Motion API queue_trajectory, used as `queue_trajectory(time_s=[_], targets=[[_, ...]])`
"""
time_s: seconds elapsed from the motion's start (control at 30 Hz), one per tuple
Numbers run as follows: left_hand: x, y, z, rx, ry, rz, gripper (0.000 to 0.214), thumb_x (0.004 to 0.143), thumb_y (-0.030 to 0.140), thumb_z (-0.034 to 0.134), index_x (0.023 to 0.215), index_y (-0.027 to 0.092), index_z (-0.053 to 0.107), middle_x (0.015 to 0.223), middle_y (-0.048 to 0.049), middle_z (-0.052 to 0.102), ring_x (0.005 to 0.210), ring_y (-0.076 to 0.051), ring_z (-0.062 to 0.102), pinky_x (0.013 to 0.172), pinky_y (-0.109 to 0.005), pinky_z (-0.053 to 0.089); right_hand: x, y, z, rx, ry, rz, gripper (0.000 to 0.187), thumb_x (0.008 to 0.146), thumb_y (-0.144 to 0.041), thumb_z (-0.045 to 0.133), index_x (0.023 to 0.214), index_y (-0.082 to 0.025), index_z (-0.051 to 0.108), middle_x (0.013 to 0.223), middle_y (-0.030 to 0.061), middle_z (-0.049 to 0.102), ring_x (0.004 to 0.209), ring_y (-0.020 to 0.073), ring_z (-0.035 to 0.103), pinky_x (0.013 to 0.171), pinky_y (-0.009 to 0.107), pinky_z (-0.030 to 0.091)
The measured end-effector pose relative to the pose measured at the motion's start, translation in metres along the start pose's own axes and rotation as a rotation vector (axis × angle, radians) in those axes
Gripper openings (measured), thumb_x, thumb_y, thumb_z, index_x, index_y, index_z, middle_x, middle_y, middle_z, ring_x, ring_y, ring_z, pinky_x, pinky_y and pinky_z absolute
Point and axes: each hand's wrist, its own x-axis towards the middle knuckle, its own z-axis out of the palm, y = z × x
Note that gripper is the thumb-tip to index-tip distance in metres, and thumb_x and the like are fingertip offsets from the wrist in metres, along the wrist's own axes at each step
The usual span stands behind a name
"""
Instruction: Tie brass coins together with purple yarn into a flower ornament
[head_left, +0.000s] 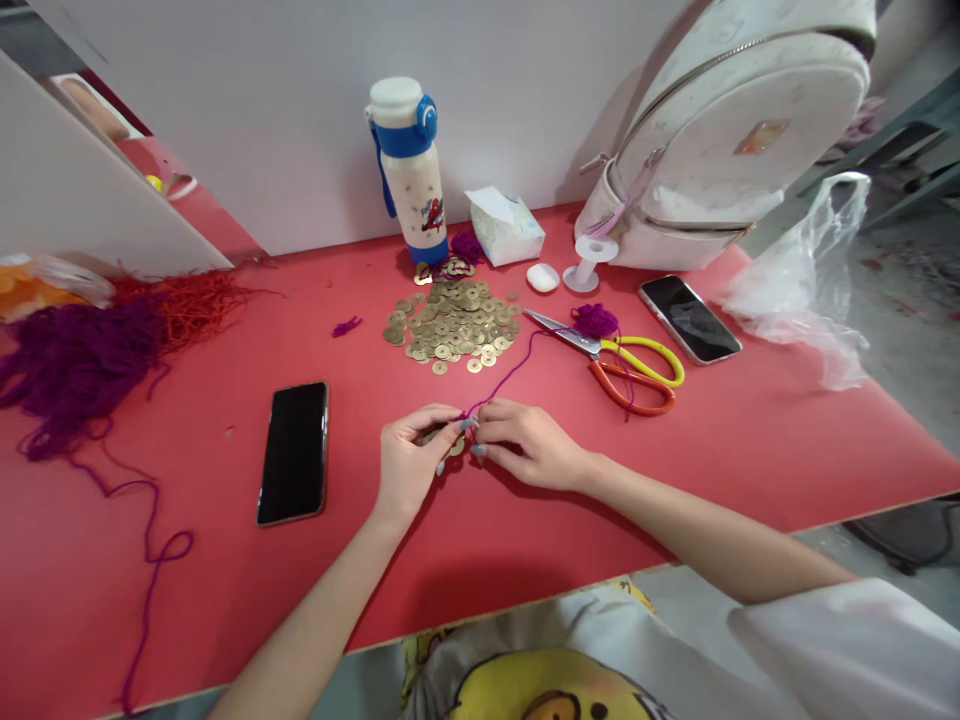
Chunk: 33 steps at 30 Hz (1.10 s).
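Gripping left hand (pixel 409 455): my fingers closed on brass coins (pixel 456 447);
Right hand (pixel 529 447): curled at the purple yarn (pixel 595 320), grip unclear to me;
Coin pile (pixel 459 322): twelve o'clock from my hands, on the tabletop (pixel 480 545);
Scissors (pixel 592 345): two o'clock

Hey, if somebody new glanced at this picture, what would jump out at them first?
Probably the heap of gold-toned coins at the middle of the bright red table. Next, nearer the wearer, the left hand holding a few more coins, the right hand close beside it. Then the yellow-and-orange scissors, right of the heap.
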Motion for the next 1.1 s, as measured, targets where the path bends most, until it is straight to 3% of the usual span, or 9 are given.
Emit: queue_trajectory(time_s=[0.33,0.5,0.63,0.7,0.9,1.1], targets=[[0.000,0.004,-0.001,-0.185,-0.038,-0.055,0.022,0.061,0.033,0.087,0.068,0.016,0.075,0.068,-0.0026,0.068,0.055,-0.011,0.058,0.048,-0.020,0.048,-0.001,0.000,0.002,-0.093,-0.067,-0.004,0.021,0.093,-0.017,0.050,0.077,-0.019,0.063,0.080,0.0048,0.063,0.075,0.0184,0.053,0.067,0.029,0.040],[0.001,0.003,-0.001,-0.068,0.011,-0.062,0.020,0.062,0.029,0.085,0.072,0.015,0.075,0.062,-0.0012,0.067,0.049,-0.010,0.056,0.045,-0.020,0.047,0.000,-0.001,0.002,-0.072,-0.048,0.051,0.019,0.096,-0.019,0.049,0.087,-0.017,0.066,0.086,0.0069,0.063,0.080,0.0192,0.056,0.069,0.029,0.042],[0.003,0.003,0.001,0.002,0.003,-0.050,0.022,0.064,0.029,0.082,0.076,0.015,0.071,0.067,-0.0025,0.070,0.053,-0.012,0.061,0.049,-0.020,0.050,0.002,-0.001,-0.001,0.114,0.084,0.130,0.024,0.097,-0.033,0.054,0.111,-0.016,0.065,0.091,0.0072,0.060,0.080,0.0182,0.057,0.071,0.029,0.045],[0.002,0.004,0.003,0.003,-0.040,-0.038,0.024,0.064,0.028,0.082,0.077,0.016,0.066,0.068,-0.0015,0.070,0.056,-0.012,0.062,0.051,-0.020,0.051,0.003,0.001,-0.003,0.246,0.158,0.171,0.027,0.096,-0.038,0.056,0.112,-0.017,0.066,0.086,0.0048,0.058,0.076,0.0167,0.055,0.070,0.029,0.046],[-0.001,0.004,0.006,0.048,-0.111,-0.031,0.027,0.068,0.025,0.078,0.080,0.019,0.054,0.064,0.0031,0.064,0.053,-0.010,0.060,0.050,-0.016,0.047,0.007,0.007,-0.003,0.705,0.305,0.309,0.033,0.086,-0.049,0.068,0.077,-0.017,0.068,0.075,0.0017,0.057,0.063,0.0125,0.055,0.058,0.026,0.047],[-0.001,0.001,0.008,0.105,-0.143,0.021,0.019,0.073,0.018,0.071,0.084,0.019,0.056,0.064,0.0042,0.063,0.055,-0.009,0.061,0.053,-0.016,0.048,0.007,0.003,-0.011,0.894,0.362,0.350,0.035,0.079,-0.051,0.075,0.074,-0.019,0.064,0.068,0.0003,0.061,0.058,0.0114,0.053,0.055,0.025,0.047]])
